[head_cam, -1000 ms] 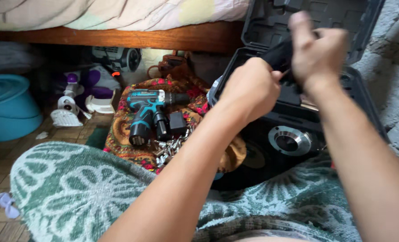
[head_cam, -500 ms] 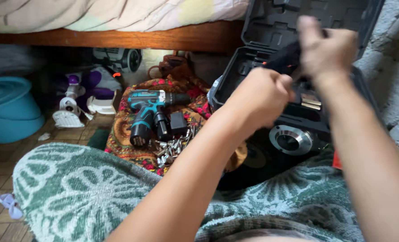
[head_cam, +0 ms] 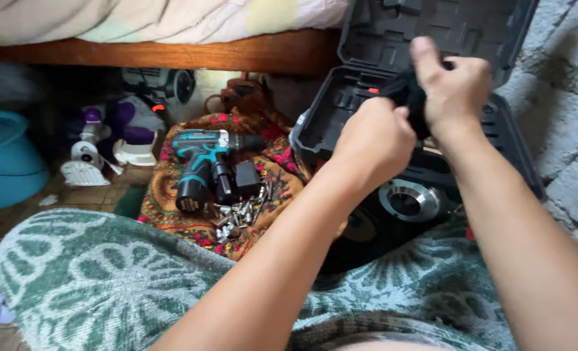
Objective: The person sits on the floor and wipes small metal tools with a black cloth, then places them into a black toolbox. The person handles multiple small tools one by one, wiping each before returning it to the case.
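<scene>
Both my hands are raised over an open black tool case (head_cam: 513,140). My left hand (head_cam: 372,142) is closed on the lower end of a black object (head_cam: 407,97), and my right hand (head_cam: 455,86) grips its upper end; the two hands touch. I cannot tell what the black object is, since my fingers hide most of it. Inside the case, below my hands, lies a round silver metal part (head_cam: 409,201). To the left, a teal and black cordless drill (head_cam: 204,162) rests on a patterned cloth (head_cam: 165,195), next to a black charger (head_cam: 246,178) and a pile of several silver bits (head_cam: 237,214).
A green and white towel (head_cam: 107,279) covers my lap. A teal plastic basin (head_cam: 6,162) stands on the parquet floor at the left. A wooden bed frame (head_cam: 172,55) runs across the top, with white and purple items (head_cam: 100,140) beneath it. A stone wall (head_cam: 562,78) is at the right.
Both hands have shifted slightly left and down with the black object still between them. The view has moved a little, so the drill and cloth appear further left.
</scene>
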